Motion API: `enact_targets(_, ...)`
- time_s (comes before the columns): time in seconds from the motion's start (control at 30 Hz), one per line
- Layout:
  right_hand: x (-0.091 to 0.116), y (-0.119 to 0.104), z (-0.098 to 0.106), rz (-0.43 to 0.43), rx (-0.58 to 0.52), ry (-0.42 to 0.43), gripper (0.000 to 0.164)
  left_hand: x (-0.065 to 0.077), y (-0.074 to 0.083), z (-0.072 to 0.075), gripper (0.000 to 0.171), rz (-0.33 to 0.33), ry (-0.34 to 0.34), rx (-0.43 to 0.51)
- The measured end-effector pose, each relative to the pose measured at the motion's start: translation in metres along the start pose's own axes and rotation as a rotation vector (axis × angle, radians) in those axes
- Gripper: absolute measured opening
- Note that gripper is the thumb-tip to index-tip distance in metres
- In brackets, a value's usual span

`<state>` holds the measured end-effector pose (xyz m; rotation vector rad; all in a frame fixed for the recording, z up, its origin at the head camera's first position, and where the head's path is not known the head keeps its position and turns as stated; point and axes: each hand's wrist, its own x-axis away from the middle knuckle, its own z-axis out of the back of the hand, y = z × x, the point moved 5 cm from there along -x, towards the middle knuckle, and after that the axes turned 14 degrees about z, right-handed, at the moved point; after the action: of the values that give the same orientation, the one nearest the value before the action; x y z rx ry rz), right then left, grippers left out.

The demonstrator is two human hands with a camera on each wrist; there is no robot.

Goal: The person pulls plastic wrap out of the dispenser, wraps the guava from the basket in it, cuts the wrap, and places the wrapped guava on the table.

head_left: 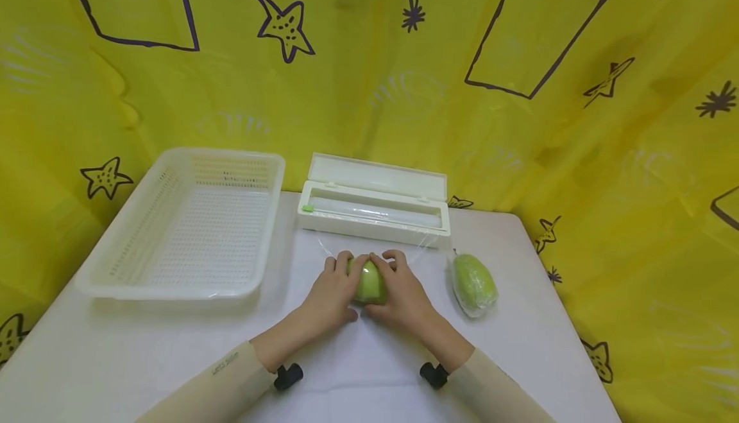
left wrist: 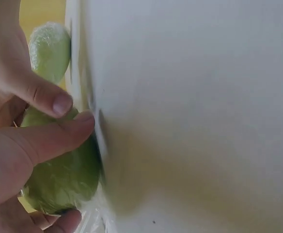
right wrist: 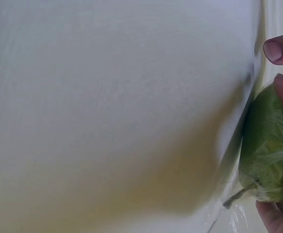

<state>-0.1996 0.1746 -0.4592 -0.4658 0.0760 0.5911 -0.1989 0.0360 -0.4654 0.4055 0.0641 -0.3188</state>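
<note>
Green fruit (head_left: 368, 283) (mostly hand-covered).

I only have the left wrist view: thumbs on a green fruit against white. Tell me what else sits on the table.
Observer: A white perforated basket stands to the left, nothing visible in it.
Operator: Report where the film comes from.
Observer: A white cling film dispenser, lid open, lies just behind the hands; its film runs down toward them.
Operator: Confirm both hands are on the fruit.
Observer: Yes, the left hand and right hand cup the green fruit. A second wrapped fruit lies to the right.
</note>
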Motion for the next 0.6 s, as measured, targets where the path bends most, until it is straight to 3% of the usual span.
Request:
enact_targets(0.13, -0.005, 0.001, -0.004, 0.057, 0.049, -0.003, 0.104, -0.004, -0.004, -0.001, 0.106, 0.006, 0.023, 0.014)
enact_targets(0.37, -0.015, -0.001, -0.003, 0.098, 0.16, 0.056, 0.089, -0.01, -0.008, -0.003, 0.079, -0.042, 0.1, 0.015)
enact_targets(0.6, -0.02, 0.0, -0.006, 0.03, 0.137, 0.006, 0.093, -0.017, -0.013, -0.004, 0.083, -0.016, 0.028, 0.066)
